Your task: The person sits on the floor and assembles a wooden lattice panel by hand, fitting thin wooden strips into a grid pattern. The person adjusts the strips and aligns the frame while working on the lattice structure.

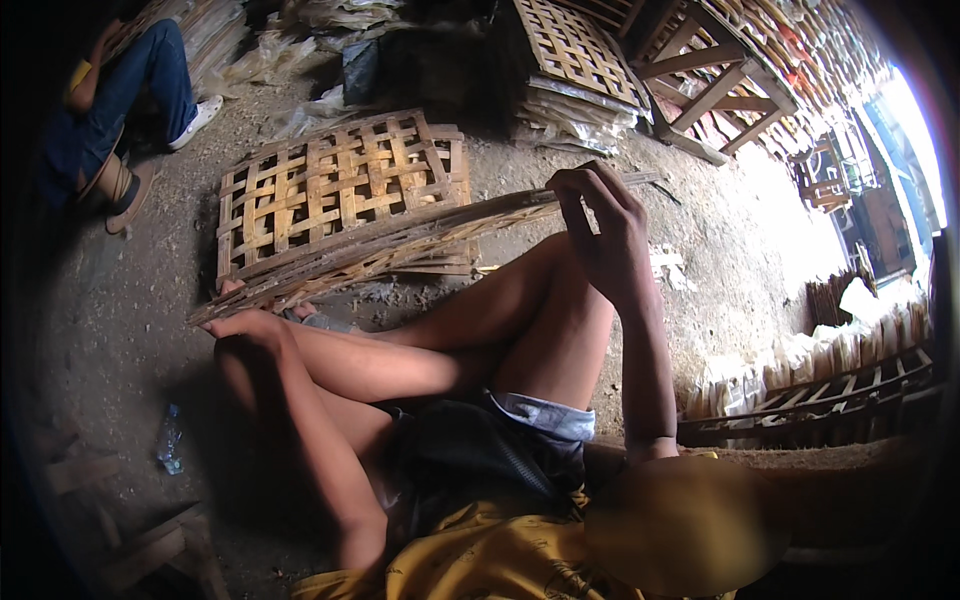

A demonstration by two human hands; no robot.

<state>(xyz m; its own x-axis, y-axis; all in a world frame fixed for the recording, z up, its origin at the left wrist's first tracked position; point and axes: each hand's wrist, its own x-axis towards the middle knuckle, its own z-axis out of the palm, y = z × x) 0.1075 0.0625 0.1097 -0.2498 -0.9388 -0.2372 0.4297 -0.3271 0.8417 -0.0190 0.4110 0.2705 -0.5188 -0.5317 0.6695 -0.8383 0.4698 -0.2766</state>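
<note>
I hold a woven bamboo panel point(400, 238) tilted nearly edge-on in front of my legs, so its face is mostly hidden. Whether it is a single panel or a few together I cannot tell. My left hand point(245, 322) grips its lower left end, the thumb showing on the far side. Higher up, my right hand point(608, 228) is closed over the right end with bent fingers. Just beyond lies a small stack of woven bamboo panels point(330, 185) on the ground, partly covered by the held one.
Another person's leg in blue trousers point(160, 75) is at the far left. A taller panel stack point(585, 55) stands at the back beside a wooden frame point(710, 90). A plastic bottle point(171, 440) lies on the left ground. Plastic-wrapped bundles point(800, 370) line the right.
</note>
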